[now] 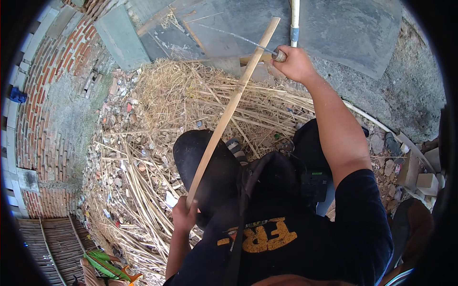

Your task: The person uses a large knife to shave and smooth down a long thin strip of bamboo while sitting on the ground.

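Note:
My left hand (184,215) grips the lower end of a long pale bamboo strip (230,108) that slants up and to the right across my black-clad knee. My right hand (294,63) is stretched out ahead, closed on the wooden handle of a knife (248,42) whose thin blade points up and left. The blade meets the strip near its upper end. A heap of dry bamboo shavings (191,100) lies under and around my legs.
A red brick wall (52,95) curves along the left. Grey slabs (329,28) and a white pipe (295,19) lie ahead. A woven bamboo mat (47,248) and a green tool (107,264) sit at the lower left. Bricks (424,181) are at the right.

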Available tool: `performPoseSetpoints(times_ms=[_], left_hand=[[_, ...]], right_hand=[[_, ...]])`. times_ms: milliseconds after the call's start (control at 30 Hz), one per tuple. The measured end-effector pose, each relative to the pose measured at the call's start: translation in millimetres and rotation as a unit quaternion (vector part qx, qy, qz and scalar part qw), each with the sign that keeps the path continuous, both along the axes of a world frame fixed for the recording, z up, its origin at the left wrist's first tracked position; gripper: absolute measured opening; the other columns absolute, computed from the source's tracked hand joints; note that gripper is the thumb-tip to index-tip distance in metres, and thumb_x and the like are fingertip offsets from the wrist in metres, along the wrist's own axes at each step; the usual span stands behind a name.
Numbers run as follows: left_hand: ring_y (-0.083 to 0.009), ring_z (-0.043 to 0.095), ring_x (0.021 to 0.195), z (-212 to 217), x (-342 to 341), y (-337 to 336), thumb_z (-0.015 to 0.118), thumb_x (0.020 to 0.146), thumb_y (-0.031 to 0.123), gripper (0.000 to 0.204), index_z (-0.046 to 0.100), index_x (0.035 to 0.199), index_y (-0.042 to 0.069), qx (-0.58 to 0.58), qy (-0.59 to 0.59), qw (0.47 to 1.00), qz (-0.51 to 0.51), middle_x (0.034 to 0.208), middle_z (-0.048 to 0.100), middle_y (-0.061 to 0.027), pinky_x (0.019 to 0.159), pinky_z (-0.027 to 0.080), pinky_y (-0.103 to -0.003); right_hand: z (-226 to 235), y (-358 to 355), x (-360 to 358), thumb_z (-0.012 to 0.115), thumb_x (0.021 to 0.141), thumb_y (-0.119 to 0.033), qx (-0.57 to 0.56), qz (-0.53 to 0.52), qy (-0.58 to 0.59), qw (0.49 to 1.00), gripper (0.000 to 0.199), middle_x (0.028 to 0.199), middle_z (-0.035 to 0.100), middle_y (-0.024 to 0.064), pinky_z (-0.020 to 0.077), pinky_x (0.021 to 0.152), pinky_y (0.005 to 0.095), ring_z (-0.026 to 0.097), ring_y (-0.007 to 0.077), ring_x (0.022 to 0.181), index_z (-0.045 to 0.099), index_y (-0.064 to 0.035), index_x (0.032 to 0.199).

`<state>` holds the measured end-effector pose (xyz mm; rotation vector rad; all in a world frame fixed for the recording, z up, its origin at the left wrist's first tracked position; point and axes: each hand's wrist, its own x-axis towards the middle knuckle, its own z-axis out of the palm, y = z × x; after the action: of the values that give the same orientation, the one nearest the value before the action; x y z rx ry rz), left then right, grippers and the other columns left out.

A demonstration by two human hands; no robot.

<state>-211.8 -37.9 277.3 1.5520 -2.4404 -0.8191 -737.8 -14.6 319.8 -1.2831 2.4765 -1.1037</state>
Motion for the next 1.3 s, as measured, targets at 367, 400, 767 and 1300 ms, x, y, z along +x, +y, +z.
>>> performPoseSetpoints(times_ms=[367,400,767,1300], left_hand=[[-0.0394,0.068,0.066,-1,-6,-8,0.053,0.099,0.036,0.039,0.052,0.085,0.000,0.003,-0.025,0.999,-0.045,0.063,0.064,-0.0189,0.060,0.051,-0.045],[-0.0412,0.066,0.066,-5,-3,-8,0.053,0.099,0.035,0.038,0.052,0.085,0.000,-0.009,-0.027,0.998,-0.051,0.063,0.063,-0.0200,0.060,0.050,-0.046],[-0.0496,0.061,0.068,-25,3,-8,0.057,0.096,0.032,0.036,0.050,0.082,0.000,-0.024,-0.008,0.999,-0.028,0.066,0.059,-0.0264,0.059,0.046,-0.052],[-0.0461,0.061,0.064,-27,-2,-20,0.052,0.099,0.036,0.043,0.053,0.082,-0.003,0.013,0.027,0.999,-0.029,0.063,0.058,-0.0247,0.058,0.046,-0.048]], right_hand=[[17,-3,37,0.067,0.075,-0.017,0.110,0.142,0.141,0.974,0.035,0.089,0.071,0.0147,0.0558,0.079,0.0458,0.068,0.0349,0.087,0.070,-0.0150,0.110],[15,-3,38,0.067,0.074,-0.017,0.114,0.141,0.144,0.973,0.035,0.089,0.071,0.0142,0.0558,0.079,0.0457,0.068,0.0347,0.087,0.071,-0.0159,0.110],[0,-12,45,0.069,0.070,-0.016,0.162,0.205,0.148,0.954,0.022,0.081,0.068,0.0167,0.0529,0.073,0.0474,0.066,0.0369,0.081,0.067,-0.0074,0.091],[-18,-16,30,0.068,0.072,-0.015,0.072,0.132,0.159,0.976,0.019,0.080,0.069,0.0134,0.0539,0.073,0.0461,0.068,0.0349,0.082,0.067,-0.0103,0.091]])
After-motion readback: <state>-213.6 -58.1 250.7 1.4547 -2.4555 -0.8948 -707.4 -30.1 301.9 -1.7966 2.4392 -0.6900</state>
